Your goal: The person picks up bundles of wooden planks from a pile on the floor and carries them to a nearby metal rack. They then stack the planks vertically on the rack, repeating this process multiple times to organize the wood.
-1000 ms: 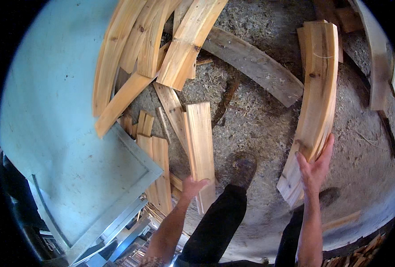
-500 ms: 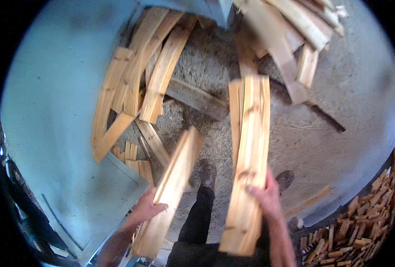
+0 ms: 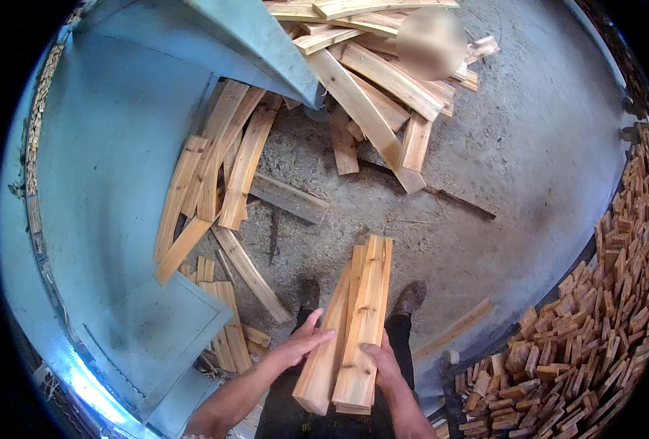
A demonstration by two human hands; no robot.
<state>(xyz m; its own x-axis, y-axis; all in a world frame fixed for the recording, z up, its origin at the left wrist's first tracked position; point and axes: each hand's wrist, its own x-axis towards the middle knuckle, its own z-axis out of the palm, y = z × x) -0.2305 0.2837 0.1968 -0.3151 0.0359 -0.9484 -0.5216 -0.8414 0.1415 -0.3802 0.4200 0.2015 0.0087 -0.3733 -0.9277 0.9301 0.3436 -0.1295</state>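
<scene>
My left hand (image 3: 300,347) grips the left wooden boards (image 3: 325,351) by their outer edge, its thumb laid across the face and the fingers mostly hidden. Round the right edge of a second bundle of knotty boards (image 3: 366,314) my right hand (image 3: 384,361) is closed, thumb on top. Both bundles are held in front of my legs, side by side, tilted slightly toward each other at the far end. They touch or nearly touch along their length.
Long boards (image 3: 248,164) lean against a blue metal machine (image 3: 119,183) at the left. A heap of boards (image 3: 390,80) lies on the concrete floor (image 3: 529,190) ahead. Cut wood pieces (image 3: 580,351) are piled at the right. A single board (image 3: 452,329) lies by my right foot.
The two bundles, held well apart before, have come together in front of me. My left hand has moved right and my right hand left. The view has shifted, showing more of the far heap.
</scene>
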